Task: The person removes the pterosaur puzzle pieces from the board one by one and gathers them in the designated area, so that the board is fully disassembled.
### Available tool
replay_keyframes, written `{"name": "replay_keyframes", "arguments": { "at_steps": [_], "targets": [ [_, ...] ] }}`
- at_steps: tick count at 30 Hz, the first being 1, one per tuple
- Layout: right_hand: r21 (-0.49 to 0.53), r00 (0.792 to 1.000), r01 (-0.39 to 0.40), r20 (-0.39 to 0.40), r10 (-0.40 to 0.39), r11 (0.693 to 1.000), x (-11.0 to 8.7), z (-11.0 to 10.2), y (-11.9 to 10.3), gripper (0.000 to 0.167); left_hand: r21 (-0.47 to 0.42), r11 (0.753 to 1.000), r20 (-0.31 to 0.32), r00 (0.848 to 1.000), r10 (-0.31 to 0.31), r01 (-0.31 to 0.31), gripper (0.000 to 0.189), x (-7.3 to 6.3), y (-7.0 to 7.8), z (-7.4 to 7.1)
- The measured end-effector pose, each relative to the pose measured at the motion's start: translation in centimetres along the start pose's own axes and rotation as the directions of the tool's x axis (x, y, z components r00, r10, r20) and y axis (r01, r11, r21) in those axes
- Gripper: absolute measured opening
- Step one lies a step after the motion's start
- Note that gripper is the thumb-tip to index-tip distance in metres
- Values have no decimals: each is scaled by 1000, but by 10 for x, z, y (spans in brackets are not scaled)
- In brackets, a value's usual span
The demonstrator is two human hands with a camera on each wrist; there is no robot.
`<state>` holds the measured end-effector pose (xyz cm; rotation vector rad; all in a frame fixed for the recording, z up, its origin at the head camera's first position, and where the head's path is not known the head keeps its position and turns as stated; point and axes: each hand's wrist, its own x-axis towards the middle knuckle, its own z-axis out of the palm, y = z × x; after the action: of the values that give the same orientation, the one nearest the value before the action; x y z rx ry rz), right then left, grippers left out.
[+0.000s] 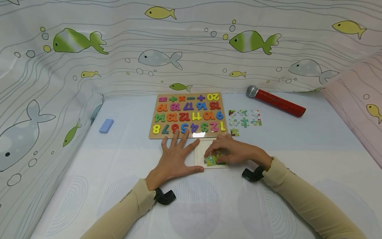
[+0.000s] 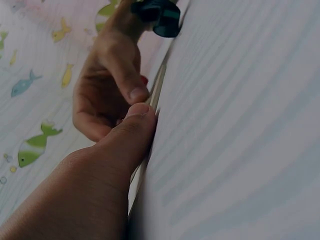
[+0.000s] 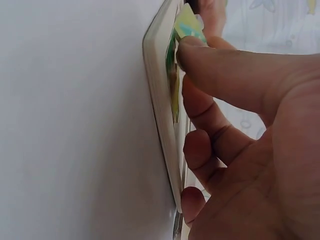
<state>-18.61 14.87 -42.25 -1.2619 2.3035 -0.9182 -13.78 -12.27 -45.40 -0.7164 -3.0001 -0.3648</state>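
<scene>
A shallow wooden puzzle tray (image 1: 200, 152) lies in front of the person, with green puzzle pieces in its near right part. My left hand (image 1: 174, 158) is spread flat beside it, thumb at the tray's near left corner and fingertips reaching the number board (image 1: 153, 135). In the left wrist view, the left thumb (image 2: 135, 130) lies along the tray's edge. Over the tray, my right hand (image 1: 235, 151) pinches a yellow-green jigsaw piece (image 3: 189, 24) between thumb and forefinger. The piece is tilted up from the tray in the right wrist view; its far side is hidden.
Loose jigsaw pieces (image 1: 244, 122) lie in rows right of the number board. A red microphone (image 1: 279, 103) with a silver head rests at the back right. At the left is a blue block (image 1: 106, 126). A fish-patterned curtain (image 1: 191, 43) stands behind the table.
</scene>
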Motion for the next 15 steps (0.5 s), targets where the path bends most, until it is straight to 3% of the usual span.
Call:
{"name": "replay_keyframes", "arguments": {
  "at_steps": [15],
  "targets": [
    [59, 998, 57, -7, -57, 997, 0, 0, 2, 27, 6, 1000, 2, 1000, 1, -1, 104, -1, 1, -2]
  ]
}}
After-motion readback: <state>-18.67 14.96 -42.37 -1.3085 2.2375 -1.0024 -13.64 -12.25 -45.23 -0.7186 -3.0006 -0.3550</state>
